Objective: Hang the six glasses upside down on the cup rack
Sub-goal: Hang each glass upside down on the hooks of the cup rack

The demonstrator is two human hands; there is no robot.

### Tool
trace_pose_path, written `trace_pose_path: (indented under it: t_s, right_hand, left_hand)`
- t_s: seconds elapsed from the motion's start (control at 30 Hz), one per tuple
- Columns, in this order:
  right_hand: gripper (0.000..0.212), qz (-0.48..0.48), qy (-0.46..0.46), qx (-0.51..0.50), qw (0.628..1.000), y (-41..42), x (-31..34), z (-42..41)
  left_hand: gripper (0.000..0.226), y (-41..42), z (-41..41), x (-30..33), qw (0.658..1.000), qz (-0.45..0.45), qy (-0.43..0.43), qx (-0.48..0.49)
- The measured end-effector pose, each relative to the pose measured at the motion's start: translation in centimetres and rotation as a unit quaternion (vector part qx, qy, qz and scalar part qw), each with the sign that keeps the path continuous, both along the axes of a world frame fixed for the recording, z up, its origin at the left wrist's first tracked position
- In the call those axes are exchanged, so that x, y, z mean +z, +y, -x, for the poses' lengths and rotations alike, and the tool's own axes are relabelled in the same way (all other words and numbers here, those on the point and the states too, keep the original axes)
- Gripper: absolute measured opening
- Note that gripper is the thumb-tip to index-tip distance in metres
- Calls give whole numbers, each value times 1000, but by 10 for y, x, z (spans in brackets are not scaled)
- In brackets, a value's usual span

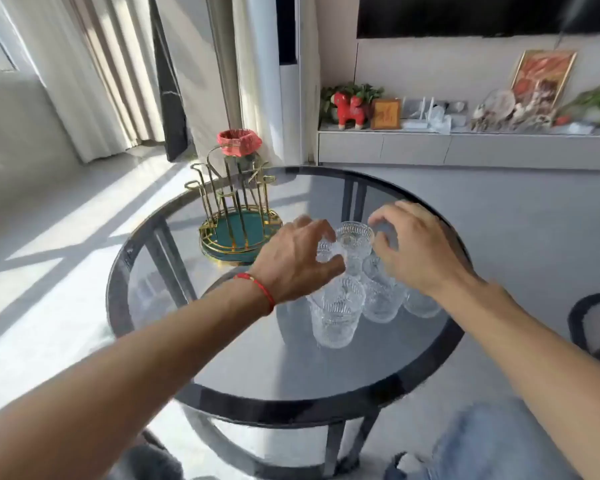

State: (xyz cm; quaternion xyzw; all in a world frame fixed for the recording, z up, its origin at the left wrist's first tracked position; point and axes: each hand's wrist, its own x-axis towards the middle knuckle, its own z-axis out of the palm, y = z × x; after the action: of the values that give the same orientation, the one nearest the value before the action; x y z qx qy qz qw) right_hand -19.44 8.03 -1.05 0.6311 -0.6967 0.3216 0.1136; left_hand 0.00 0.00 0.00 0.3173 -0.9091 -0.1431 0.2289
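Several clear ribbed glasses stand upright in a cluster on the round glass table (257, 368). The nearest glass (334, 315) is in front, with two more (381, 303) (421, 303) to its right. Another glass (355, 239) shows between my hands. My left hand (293, 261), with a red string at the wrist, wraps thumb and fingers around a half-hidden glass (324, 251) at the cluster's left. My right hand (418, 247) hovers over the cluster's right side, fingers curled and apart, holding nothing. The gold wire cup rack (234, 206) on a green base stands bare at the table's far left.
A red-lined bin (239, 143) stands on the floor behind the rack. A low shelf (465, 147) with ornaments runs along the far wall. A dark stool (594, 327) sits at the right edge. My knee in jeans (499, 441) is below the table's near rim.
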Motion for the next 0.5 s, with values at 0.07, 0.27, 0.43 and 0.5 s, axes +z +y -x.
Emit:
trace_pose_path:
  t_s: [0.07, 0.27, 0.43, 0.5]
  right_hand:
    - [14, 0, -29, 24, 999, 30, -7, -9]
    - [19, -125, -111, 51, 985, 71, -57, -22]
    - [56, -233, -150, 85, 957, 72, -77, -39]
    - [61, -234, -146, 80, 958, 68, -77, -37]
  left_hand:
    - [49, 21, -15, -11, 1000, -24, -15, 7]
    - [77, 49, -21, -55, 997, -67, 13, 24]
    - [84, 52, -14, -77, 993, -79, 84, 33]
    - [85, 49, -13, -85, 991, -66, 104, 45]
